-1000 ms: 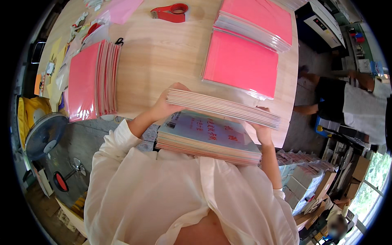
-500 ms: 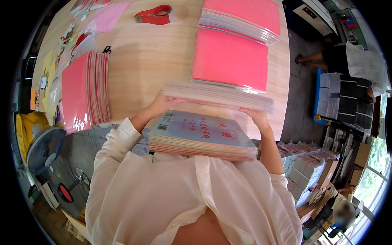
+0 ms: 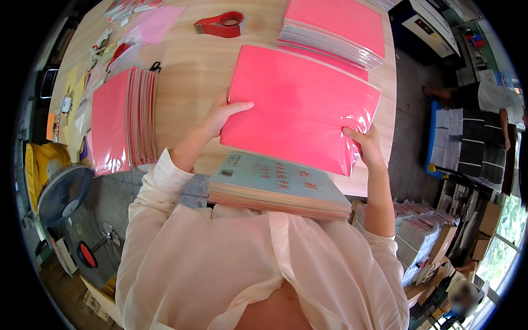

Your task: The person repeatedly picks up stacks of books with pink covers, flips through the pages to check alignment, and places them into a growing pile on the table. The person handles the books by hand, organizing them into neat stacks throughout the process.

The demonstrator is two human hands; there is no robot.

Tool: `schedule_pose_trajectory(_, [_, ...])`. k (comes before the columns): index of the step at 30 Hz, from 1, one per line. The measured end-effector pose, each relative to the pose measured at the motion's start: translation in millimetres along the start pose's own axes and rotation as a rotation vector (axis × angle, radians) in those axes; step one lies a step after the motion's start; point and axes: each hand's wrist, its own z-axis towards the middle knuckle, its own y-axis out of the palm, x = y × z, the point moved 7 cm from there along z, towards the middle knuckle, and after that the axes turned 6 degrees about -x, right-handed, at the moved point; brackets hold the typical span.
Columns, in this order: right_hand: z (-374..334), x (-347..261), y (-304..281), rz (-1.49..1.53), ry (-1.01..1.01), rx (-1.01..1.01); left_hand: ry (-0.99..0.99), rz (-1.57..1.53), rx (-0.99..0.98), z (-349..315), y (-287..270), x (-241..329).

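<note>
Between my two hands is a pink paper pack (image 3: 300, 104) in clear plastic film, its broad pink face tilted up toward me. My left hand (image 3: 219, 116) grips its left edge, thumb lying on top. At the lower right corner my right hand (image 3: 367, 144) is closed on it, where the film is crinkled and shiny. Just below, close to my chest, lies a stack of paper packs (image 3: 275, 175) with a blue-grey printed cover on top. Beyond the held pack, partly hidden by it, more pink packs (image 3: 335, 27) are piled on the table.
Upright pink packs (image 3: 113, 124) stand in a row at the table's left. A red tape dispenser (image 3: 224, 25) lies at the back, with black-handled scissors (image 3: 155, 67) farther left. A fan (image 3: 63, 195) stands off the left edge. Bundled paper (image 3: 465, 137) sits on a blue cart near another person.
The held bundle, seen edge-on before, has been tipped so that its pink face shows. Both hands still hold it, and the right grip has come to the lower corner.
</note>
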Motion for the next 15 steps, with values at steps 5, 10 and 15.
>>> schedule_pose_trajectory(5, [-15, 13, -4, 0.068, 0.074, 0.011, -0.162, 0.198, 0.066, -6, 13, 1])
schedule_pose_trajectory(10, [-46, 44, -50, 0.518, 0.077, 0.151, -0.210, 0.004, 0.046, -4, 17, -22])
schedule_pose_trajectory(15, [-79, -69, 4, 0.669, -0.677, -0.477, -0.171, -0.318, -0.012, 12, 74, -12])
